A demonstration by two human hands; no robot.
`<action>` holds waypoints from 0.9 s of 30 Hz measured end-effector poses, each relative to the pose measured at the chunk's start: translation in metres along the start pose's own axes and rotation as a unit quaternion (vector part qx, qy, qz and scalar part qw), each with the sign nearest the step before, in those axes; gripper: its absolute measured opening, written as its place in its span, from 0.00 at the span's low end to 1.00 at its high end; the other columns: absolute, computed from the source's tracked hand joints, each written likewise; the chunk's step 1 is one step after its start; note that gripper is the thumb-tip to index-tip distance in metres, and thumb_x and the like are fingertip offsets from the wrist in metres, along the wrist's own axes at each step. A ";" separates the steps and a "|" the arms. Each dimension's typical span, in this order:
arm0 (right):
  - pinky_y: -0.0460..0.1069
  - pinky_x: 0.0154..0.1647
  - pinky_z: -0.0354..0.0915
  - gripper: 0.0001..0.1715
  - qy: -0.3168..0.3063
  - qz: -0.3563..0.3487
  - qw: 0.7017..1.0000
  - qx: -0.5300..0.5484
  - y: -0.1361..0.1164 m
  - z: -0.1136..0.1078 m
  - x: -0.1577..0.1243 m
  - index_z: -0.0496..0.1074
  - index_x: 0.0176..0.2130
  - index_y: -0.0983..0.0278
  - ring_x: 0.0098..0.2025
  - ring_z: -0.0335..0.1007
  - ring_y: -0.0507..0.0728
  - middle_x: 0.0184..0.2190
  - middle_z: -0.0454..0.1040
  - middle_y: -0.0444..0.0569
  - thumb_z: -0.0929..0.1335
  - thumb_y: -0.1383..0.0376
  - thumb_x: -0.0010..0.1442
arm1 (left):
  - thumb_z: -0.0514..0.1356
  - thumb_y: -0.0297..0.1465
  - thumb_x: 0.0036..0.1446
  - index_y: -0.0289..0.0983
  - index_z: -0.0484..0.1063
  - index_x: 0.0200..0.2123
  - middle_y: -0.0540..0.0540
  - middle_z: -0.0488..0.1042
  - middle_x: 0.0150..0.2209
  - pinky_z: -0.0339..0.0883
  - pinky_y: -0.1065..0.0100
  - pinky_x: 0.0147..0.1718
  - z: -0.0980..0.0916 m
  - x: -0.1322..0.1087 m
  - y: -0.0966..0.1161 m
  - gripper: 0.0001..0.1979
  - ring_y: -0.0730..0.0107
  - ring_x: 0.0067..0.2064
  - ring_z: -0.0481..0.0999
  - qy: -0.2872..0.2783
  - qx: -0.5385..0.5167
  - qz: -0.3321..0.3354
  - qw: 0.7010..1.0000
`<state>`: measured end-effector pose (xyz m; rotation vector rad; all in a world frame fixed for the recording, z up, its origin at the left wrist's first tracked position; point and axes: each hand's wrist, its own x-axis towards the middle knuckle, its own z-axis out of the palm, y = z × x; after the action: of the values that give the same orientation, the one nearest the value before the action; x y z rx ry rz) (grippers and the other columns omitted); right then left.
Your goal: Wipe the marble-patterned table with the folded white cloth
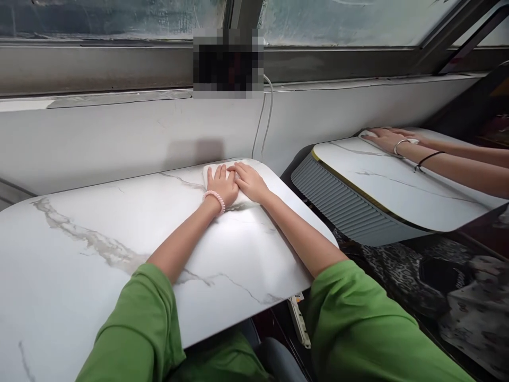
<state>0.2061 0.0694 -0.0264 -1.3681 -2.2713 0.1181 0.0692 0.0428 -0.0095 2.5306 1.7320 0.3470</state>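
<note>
A folded white cloth (243, 200) lies on the white marble-patterned tabletop (103, 217), close to its far edge by the wall. My left hand (222, 187) rests flat on this cloth, fingers spread, with a pink coiled band around the wrist. Beside it my right hand (249, 182) also lies flat and open on the cloth, its fingertips close to or touching the left hand's fingers. Both palms face down, so the middle of the cloth is hidden beneath them.
To the right stands a similar table (369, 170) with a ribbed side, where another person's hands (384, 139) press on a white cloth (365, 133). A white cable (272, 101) hangs down the wall. Below the near edge is a power strip (298, 321). Patterned fabric (477, 313) lies lower right.
</note>
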 end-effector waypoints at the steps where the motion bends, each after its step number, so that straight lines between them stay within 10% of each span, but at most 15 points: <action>1: 0.62 0.66 0.53 0.27 0.000 0.001 1.000 0.002 -0.008 -0.002 -0.011 0.67 0.55 0.62 0.65 0.56 0.63 0.59 0.68 0.54 0.56 0.66 0.60 | 0.43 0.31 0.67 0.31 0.59 0.65 0.33 0.53 0.69 0.35 0.45 0.68 -0.002 -0.013 0.003 0.25 0.55 0.71 0.50 0.002 -0.001 0.002 1.000; 15: 0.67 0.69 0.48 0.30 -0.018 0.009 0.999 -0.042 -0.126 -0.033 -0.199 0.58 0.64 0.62 0.71 0.47 0.65 0.68 0.56 0.56 0.54 0.62 0.66 | 0.48 0.33 0.65 0.28 0.60 0.64 0.29 0.55 0.68 0.43 0.38 0.66 -0.030 -0.205 0.051 0.26 0.46 0.70 0.52 -0.012 0.017 0.112 0.994; 27: 0.67 0.68 0.49 0.30 -0.017 -0.009 0.999 -0.044 -0.122 -0.026 -0.179 0.61 0.61 0.64 0.68 0.52 0.66 0.64 0.61 0.60 0.56 0.64 0.61 | 0.48 0.33 0.65 0.29 0.60 0.64 0.31 0.55 0.68 0.42 0.39 0.67 -0.029 -0.197 0.043 0.26 0.49 0.70 0.52 -0.020 0.010 0.087 0.996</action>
<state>0.1871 -0.1483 -0.0294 -1.3996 -2.3416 0.0375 0.0345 -0.1582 -0.0040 2.6892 1.5138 0.2870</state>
